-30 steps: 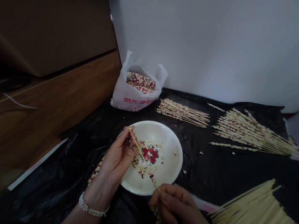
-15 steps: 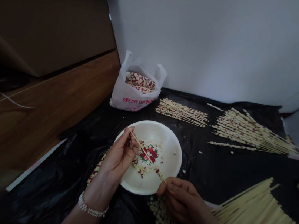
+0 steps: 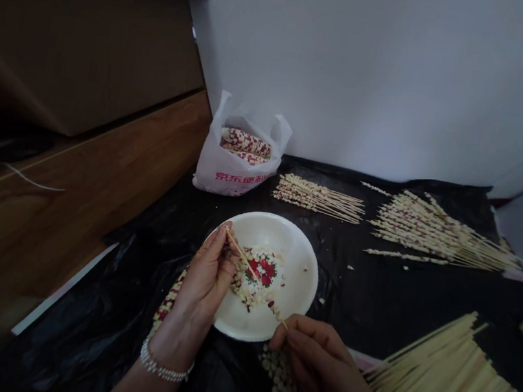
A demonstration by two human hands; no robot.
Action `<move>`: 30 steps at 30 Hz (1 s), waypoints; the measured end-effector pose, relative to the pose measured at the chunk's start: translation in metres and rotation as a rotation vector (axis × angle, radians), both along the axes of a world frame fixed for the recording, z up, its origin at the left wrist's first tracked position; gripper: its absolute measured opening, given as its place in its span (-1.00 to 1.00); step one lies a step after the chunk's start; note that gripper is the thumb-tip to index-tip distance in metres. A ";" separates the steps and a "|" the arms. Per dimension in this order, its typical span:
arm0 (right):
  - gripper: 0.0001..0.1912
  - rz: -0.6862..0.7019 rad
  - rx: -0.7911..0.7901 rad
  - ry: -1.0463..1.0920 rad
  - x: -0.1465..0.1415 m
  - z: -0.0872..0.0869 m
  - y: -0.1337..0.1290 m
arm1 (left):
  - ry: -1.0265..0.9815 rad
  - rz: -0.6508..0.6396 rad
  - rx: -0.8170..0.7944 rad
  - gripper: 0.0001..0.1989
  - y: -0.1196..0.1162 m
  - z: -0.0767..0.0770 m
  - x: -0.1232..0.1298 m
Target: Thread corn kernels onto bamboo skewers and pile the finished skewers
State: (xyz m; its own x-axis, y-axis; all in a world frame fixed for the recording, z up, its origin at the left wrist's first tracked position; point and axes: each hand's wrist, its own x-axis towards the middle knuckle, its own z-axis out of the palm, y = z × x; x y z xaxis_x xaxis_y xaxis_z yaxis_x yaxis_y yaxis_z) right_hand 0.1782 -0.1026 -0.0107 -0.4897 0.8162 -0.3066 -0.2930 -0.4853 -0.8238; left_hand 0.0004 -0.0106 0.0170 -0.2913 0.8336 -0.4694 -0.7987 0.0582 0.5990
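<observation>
A bamboo skewer slants over a white bowl, with a few pale and dark red corn kernels threaded on its lower part. My right hand is closed around the lower end, at the bowl's near right rim. The fingers of my left hand pinch at the upper end, above the bowl's left side; whether a kernel is between them is hidden. Loose kernels lie in the bowl around a printed red flower. Beneath my left forearm shows part of a speckled corn cob.
Behind the bowl stands a white plastic bag holding corn cobs. Kernel-threaded skewers lie in a smaller pile and a larger pile. Bare skewers spread at right on black plastic sheeting. Loose kernels lie below my right hand.
My right hand has shifted slightly left, with the kernel-bearing lower end of the skewer. My left hand stays at the upper end, nearly still.
</observation>
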 end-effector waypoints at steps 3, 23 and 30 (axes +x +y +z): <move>-0.72 0.008 0.042 -0.099 0.000 0.002 -0.002 | -0.049 0.004 0.004 -0.82 0.001 0.001 -0.002; -0.72 -0.013 -0.003 -0.012 0.001 -0.001 -0.002 | -0.224 -0.087 -0.060 -0.83 0.001 0.005 -0.002; -0.73 -0.014 -0.014 0.002 0.001 0.000 -0.001 | -0.257 -0.090 -0.037 -0.85 0.001 0.006 -0.002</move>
State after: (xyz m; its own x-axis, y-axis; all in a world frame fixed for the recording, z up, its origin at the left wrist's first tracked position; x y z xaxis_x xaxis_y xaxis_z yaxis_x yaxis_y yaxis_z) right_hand 0.1789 -0.1033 -0.0110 -0.4788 0.8187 -0.3170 -0.3014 -0.4924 -0.8165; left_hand -0.0016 -0.0091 0.0233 -0.0846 0.8316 -0.5489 -0.9149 0.1534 0.3735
